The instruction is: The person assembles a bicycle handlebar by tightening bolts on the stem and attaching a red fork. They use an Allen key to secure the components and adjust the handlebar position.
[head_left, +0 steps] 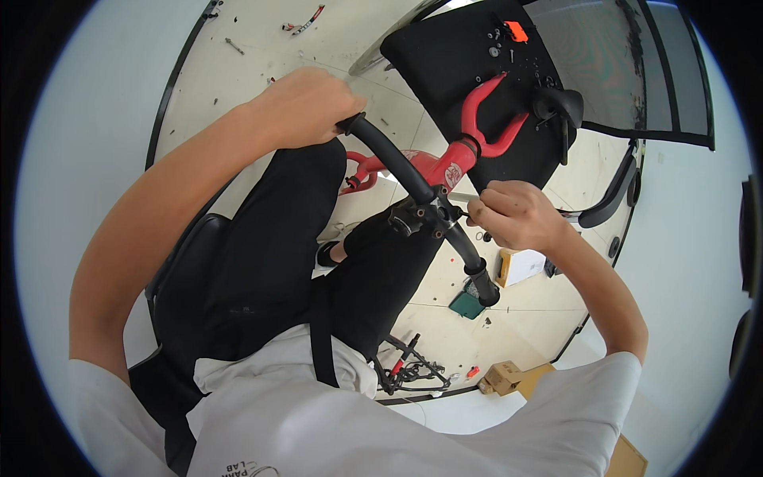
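Note:
A black handlebar (391,157) runs slantwise across my lap, with a dark clamp stem (433,213) at its middle. My left hand (310,107) is closed round the handlebar's far left end. Close beside the stem, my right hand (513,215) is closed in a pinch; a short dark tip shows between its fingers and the stem, but I cannot make out what it is. Beyond the bar lies a red bicycle frame (433,168) with a two-legged red fork (474,119), which reaches onto a black chair seat (433,60).
On the chair lie an orange piece (516,32), small loose metal parts (494,51) and a black bicycle saddle (559,107). Below on the floor are a green box (467,304), a white-and-yellow box (520,267), a cardboard box (502,377) and black bicycle parts (413,370).

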`<state>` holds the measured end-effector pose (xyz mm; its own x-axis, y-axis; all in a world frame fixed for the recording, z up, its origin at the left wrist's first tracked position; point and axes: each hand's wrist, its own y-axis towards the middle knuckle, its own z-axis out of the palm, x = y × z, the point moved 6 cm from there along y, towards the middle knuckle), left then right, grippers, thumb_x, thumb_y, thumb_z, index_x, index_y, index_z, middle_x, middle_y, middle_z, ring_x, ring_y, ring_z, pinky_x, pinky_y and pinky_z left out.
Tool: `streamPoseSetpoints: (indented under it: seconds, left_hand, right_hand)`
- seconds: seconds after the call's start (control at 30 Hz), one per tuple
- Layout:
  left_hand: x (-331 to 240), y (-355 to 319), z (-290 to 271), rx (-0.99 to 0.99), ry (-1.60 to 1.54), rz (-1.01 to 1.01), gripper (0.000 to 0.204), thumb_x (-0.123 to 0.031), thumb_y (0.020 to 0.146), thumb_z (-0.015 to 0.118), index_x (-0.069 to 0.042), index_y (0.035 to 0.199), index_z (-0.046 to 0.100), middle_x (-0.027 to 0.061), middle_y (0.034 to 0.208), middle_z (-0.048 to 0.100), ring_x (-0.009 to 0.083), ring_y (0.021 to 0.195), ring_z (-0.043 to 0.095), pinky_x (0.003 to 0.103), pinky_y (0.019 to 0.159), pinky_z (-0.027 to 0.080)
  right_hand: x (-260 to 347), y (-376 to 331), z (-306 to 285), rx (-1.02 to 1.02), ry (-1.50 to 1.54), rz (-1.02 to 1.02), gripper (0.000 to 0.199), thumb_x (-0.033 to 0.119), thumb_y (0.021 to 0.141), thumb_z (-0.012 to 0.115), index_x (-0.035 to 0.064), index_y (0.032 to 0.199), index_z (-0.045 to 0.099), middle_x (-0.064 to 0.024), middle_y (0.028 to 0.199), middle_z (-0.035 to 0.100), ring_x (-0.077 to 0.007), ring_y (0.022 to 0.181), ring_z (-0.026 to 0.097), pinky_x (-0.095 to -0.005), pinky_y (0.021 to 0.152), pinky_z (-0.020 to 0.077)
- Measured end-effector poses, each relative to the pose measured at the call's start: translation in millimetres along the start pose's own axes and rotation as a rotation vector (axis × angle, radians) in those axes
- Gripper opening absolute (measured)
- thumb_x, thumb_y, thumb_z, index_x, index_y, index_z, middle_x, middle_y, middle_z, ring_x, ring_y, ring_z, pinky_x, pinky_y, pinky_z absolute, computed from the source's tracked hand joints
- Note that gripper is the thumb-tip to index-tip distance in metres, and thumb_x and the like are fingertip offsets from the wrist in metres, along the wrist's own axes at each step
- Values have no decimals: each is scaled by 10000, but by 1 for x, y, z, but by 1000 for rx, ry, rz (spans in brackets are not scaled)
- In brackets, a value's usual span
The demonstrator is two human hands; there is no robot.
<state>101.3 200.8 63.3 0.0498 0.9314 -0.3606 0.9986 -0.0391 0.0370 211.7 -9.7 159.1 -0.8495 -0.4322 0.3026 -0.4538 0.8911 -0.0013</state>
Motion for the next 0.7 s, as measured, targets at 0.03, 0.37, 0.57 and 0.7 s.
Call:
streamPoseSetpoints:
  seconds: [0.03,0.37,0.57,0.7]
  left_hand:
    - [0,1,0,-11,-2,4,95,-112,746,723,-63,774,647,119,640,616,347,653,637,447,596,492]
    - [1,5,3,16,48,6,234,-139,692,740,-155,925,722,76,652,631,313,638,643,439,567,495]
    - [-2,3,6,87,34,-84,111,-173,673,698,-107,762,705,156,721,679,369,694,686,477,632,538]
    - [-1,6,10,117,54,-92,167,-210,693,717,-106,824,712,143,713,697,346,709,712,466,648,562]
  right_hand:
    - [-1,2,-2,27,-8,-9,182,123,795,733,82,898,588,-27,655,457,-183,565,528,-336,462,425]
    - [6,2,0,35,50,95,183,27,768,705,57,894,576,-47,645,443,-200,559,538,-338,460,440]
    - [14,-10,10,-59,109,197,186,-9,713,629,44,891,621,-86,706,542,-265,616,600,-389,534,499]
    - [23,-11,10,-67,58,382,167,-24,730,638,63,872,626,-80,737,594,-253,667,642,-369,568,520]
